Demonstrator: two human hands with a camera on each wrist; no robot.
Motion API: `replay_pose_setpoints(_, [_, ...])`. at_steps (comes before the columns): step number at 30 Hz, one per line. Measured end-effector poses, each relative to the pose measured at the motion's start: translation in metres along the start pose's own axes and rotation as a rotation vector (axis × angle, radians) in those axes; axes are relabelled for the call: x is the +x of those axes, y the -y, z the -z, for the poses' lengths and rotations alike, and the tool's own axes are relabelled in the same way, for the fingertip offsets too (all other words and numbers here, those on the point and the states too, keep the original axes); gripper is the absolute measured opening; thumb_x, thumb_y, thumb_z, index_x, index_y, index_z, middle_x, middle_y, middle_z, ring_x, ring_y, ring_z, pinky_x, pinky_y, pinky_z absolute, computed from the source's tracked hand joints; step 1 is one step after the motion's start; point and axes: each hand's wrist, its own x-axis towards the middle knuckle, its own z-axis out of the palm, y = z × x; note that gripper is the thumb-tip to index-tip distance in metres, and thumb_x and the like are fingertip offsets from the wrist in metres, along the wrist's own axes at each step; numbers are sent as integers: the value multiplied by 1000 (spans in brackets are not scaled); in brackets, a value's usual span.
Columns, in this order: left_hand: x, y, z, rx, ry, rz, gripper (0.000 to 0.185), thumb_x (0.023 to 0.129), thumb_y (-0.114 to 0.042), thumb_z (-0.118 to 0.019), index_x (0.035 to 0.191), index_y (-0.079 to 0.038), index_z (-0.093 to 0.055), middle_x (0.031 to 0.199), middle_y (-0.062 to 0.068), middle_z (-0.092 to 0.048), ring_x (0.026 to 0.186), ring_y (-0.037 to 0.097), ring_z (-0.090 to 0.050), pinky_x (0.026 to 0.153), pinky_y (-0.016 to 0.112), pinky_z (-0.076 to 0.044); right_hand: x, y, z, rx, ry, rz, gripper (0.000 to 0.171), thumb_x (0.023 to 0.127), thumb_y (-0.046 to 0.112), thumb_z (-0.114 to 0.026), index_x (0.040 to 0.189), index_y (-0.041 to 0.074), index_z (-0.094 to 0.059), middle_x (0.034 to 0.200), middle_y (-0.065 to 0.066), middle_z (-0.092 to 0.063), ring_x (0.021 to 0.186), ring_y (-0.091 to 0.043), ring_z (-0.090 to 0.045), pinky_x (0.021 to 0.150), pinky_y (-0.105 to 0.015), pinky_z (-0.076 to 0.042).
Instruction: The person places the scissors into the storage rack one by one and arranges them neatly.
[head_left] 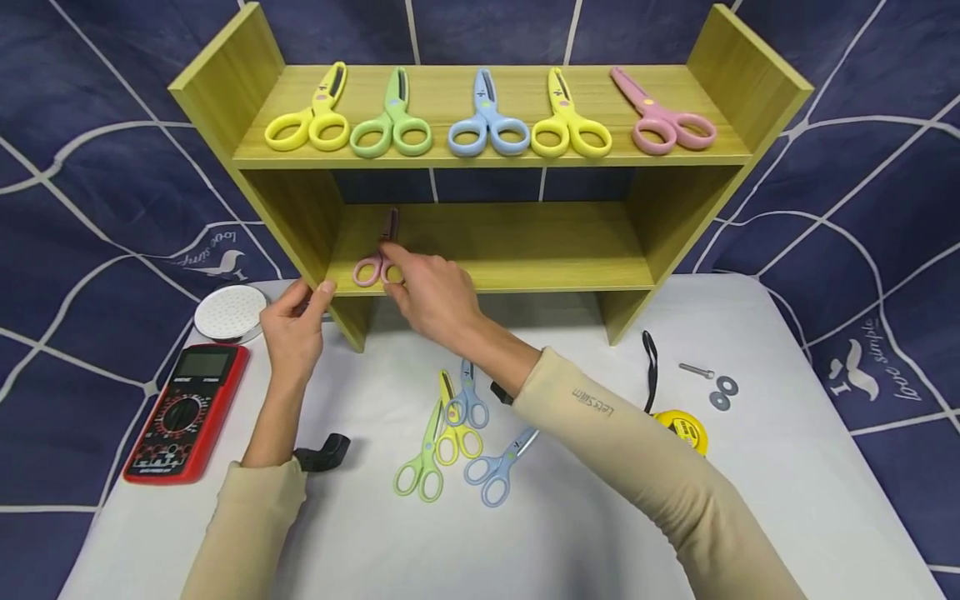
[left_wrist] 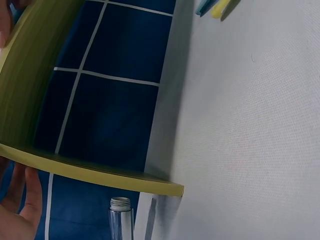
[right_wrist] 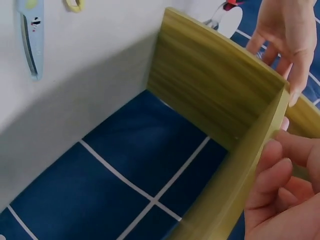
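Note:
My right hand (head_left: pixel 435 296) pinches a pair of pink scissors (head_left: pixel 391 223) near its middle, at the left end of the lower board of a wooden shelf (head_left: pixel 525 246). The blades point toward the back, and the finger rings lie near the board's front edge. In the right wrist view the curled fingers hide the scissors. My left hand (head_left: pixel 294 329) holds the shelf's left side panel (right_wrist: pixel 215 65), thumb at the front corner and fingers on the outer side. Along the upper board lie several scissors, yellow, green, blue (head_left: pixel 483 104) and pink, blades toward the back.
On the white table lie green scissors (head_left: pixel 427 450), yellow scissors (head_left: pixel 456 433) and two blue ones. A red multimeter (head_left: pixel 187 417), a shower head (head_left: pixel 230 312) and a black pipe-shaped piece (head_left: pixel 326 455) are at left. At right are a tape measure (head_left: pixel 686 429), a bolt (head_left: pixel 696 370) and washers (head_left: pixel 726 385).

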Motion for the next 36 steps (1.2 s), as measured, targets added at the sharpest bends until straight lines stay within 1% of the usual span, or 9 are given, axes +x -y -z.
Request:
replay_pose_setpoints(4, [-1,0,0,5,-1,-7,21,91,-5,-69,110,4,-74,98,1,-72,79,7,-61,72,18,-50,-16,-10,-7,122,-126,79,40,97,23,-63,135,10,-59,122,-5,-64,90,-16,-64,65,-30,-51])
replay_pose_setpoints(7, [-1,-2,0,9,-8,-13,19,91,-3,-68,108,4,-74,97,2,-72,78,5,-60,71,18,-49,-38,-20,-17,214,-239,165,29,96,16,-63,124,6,-66,114,-7,-61,73,-12,-58,57,-26,-47])
replay_pose_setpoints(10, [-4,-12,-1,7,-9,-19,18,91,-2,-67,107,4,-74,97,6,-72,78,4,-60,71,18,-49,-64,-31,-29,237,-243,170,24,94,14,-64,116,6,-68,103,-6,-58,58,-9,-47,48,-23,-40])
replay_pose_setpoints(12, [-6,-21,-3,6,-3,-21,18,92,-1,-66,107,5,-74,98,9,-72,78,4,-59,71,18,-49,-82,-39,-37,218,-162,119,25,95,18,-64,116,7,-69,99,-6,-58,57,-9,-46,49,-23,-41])
replay_pose_setpoints(15, [-9,-30,-5,6,2,-17,18,91,-1,-66,105,4,-75,97,6,-73,78,4,-60,72,17,-49,-106,-52,-48,192,52,9,33,96,27,-63,124,9,-66,102,-8,-61,63,-11,-51,54,-26,-45])
replay_pose_setpoints(19, [-5,-22,-2,1,-1,-21,19,91,-1,-67,106,9,-73,92,-5,-72,77,5,-59,70,16,-48,-129,-69,-57,193,353,-76,50,95,38,-63,136,10,-58,107,-9,-57,70,-13,-52,58,-27,-46])
replay_pose_setpoints(22, [-2,-15,1,-3,-2,-34,23,91,-2,-66,108,14,-69,90,-12,-70,76,4,-58,69,16,-48,-137,-74,-60,206,485,-73,58,92,38,-68,142,12,-53,107,-8,-50,73,-13,-51,60,-25,-45])
replay_pose_setpoints(28, [0,-1,2,-15,-12,-22,22,92,-3,-67,110,10,-71,92,-8,-71,77,6,-59,71,18,-49,-141,-76,-62,184,538,-39,61,89,24,-73,144,12,-49,108,-8,-45,77,-13,-50,61,-23,-46])
replay_pose_setpoints(36, [0,1,-2,-50,-7,-27,20,90,-2,-69,108,8,-73,94,-2,-72,78,9,-60,71,18,-49,-143,-78,-63,198,553,-50,55,91,19,-70,142,13,-50,103,-7,-47,71,-12,-51,57,-23,-46])
